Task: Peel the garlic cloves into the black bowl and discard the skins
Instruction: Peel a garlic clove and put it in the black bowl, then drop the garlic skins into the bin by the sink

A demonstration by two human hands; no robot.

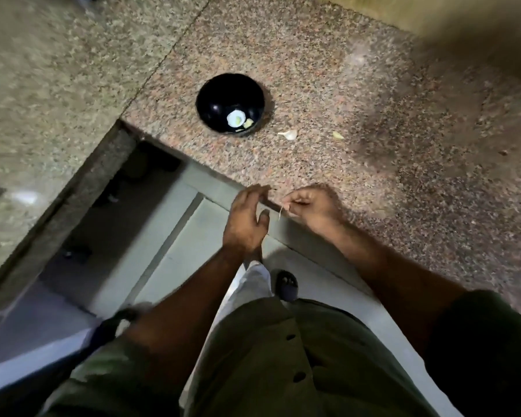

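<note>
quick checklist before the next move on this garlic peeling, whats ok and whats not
1. Black bowl upright on the counter, within reach: ok.
2. Peeled garlic already in the bowl: ok, a few pale pieces show.
3. Unpeeled clove waiting beside the bowl: ok; a smaller piece lies further right, peeled or not: cannot tell.
4. Right hand pinches a thin skin strand still to be discarded: not ok.
5. Left hand free, fingers relaxed: ok.
6. Bin for skins in view: cannot tell.
</note>
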